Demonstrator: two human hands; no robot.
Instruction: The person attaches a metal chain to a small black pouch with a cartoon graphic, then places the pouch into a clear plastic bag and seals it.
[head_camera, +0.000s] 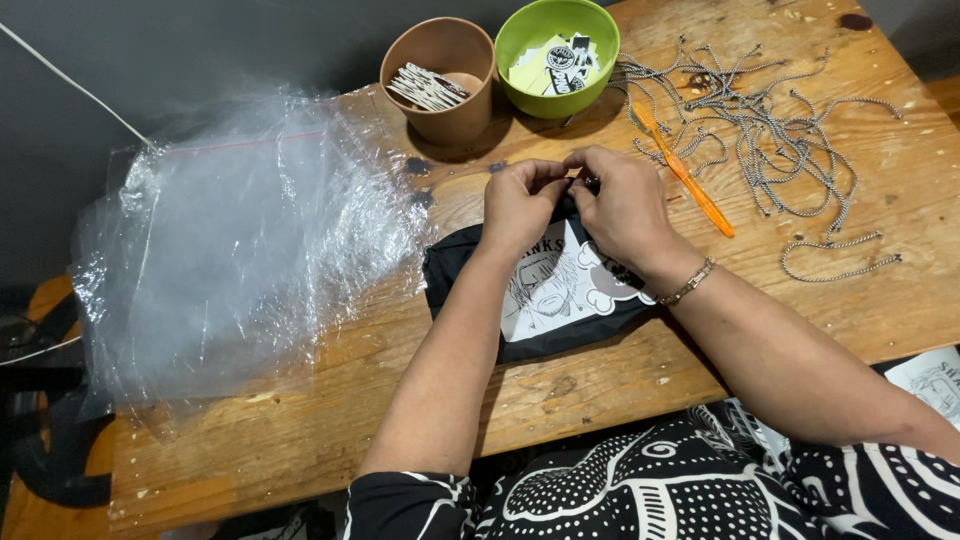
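Observation:
A folded black garment (545, 300) with a white cartoon print lies on the wooden table (300, 420) in front of me. My left hand (518, 203) and my right hand (622, 207) meet at its far edge, fingers pinched together on the black fabric and on something small and dark between them; what that small piece is I cannot tell. A bracelet sits on my right wrist.
A stack of clear plastic bags (230, 250) covers the table's left side. At the back stand a brown paper cup (440, 75) with striped tags and a green bowl (557, 55) with printed tags. Several black-and-white cords (770, 140) and an orange tool (685, 170) lie at the right.

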